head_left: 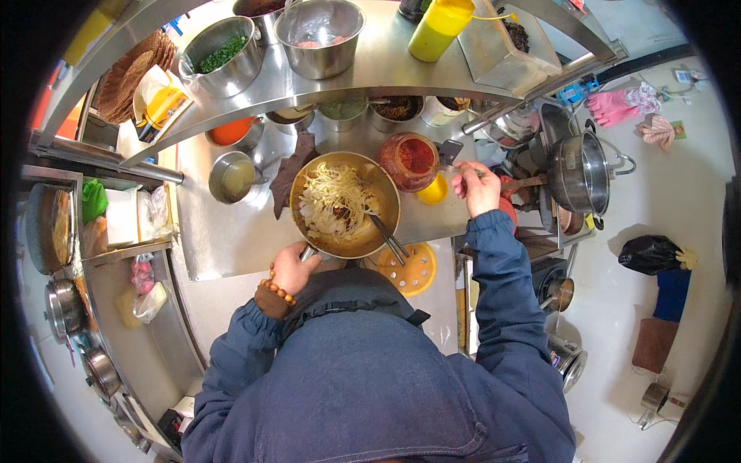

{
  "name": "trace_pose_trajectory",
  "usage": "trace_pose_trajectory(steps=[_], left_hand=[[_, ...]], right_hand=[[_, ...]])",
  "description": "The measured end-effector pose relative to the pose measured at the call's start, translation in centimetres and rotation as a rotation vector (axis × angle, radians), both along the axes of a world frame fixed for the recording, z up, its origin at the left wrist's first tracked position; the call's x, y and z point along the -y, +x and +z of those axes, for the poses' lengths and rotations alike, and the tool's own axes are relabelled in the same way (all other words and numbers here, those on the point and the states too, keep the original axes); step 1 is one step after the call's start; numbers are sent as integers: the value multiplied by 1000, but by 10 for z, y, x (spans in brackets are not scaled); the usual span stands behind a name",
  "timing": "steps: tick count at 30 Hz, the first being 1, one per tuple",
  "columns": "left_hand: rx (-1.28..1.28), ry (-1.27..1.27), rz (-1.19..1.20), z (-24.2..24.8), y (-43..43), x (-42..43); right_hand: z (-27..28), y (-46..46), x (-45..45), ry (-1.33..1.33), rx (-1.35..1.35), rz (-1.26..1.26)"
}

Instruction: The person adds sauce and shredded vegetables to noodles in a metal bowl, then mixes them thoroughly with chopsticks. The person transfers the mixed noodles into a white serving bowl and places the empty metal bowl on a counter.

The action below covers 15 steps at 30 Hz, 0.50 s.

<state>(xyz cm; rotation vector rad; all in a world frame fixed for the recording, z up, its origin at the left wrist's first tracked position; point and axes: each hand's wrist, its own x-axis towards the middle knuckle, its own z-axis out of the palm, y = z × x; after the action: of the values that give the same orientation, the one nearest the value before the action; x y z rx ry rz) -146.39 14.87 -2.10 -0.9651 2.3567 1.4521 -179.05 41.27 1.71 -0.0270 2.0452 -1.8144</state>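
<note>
My left hand [293,269], with a wooden bead bracelet at the wrist, grips the handle of a round metal pan [395,199]. Bean sprouts [330,191] lie heaped in the pan beside pale, sauce-coated food. A pair of dark chopsticks [389,236] leans over its right rim. To the right, my right hand [478,188] pinches the handle of what looks like a metal spoon [448,169], which reaches to the mouth of a glass jar [389,165] of red chili sauce. The jar hides the spoon's bowl. A yellow lid [433,190] lies just below the jar.
Behind the pan stand pots of orange-red sauce [231,132] and seasonings [396,110]. A small pot of liquid [231,176] and a brown cloth [295,171] sit left. Overhead, a steel shelf [376,69] carries bowls and a yellow squeeze bottle [441,29]. An orange stool [411,272] is below.
</note>
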Motion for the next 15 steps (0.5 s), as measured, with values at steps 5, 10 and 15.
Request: trace_pose_trajectory(steps=[5, 10, 15], left_hand=[[-10, 21, 11, 0, 0, 0], [-27, 40, 22, 2, -2, -2], [-9, 43, 12, 14, -6, -3]], right_hand=[[10, 0, -17, -8, -49, -45], [14, -1, -25, -14, -39, -76], [14, -4, -29, -15, -62, -61]])
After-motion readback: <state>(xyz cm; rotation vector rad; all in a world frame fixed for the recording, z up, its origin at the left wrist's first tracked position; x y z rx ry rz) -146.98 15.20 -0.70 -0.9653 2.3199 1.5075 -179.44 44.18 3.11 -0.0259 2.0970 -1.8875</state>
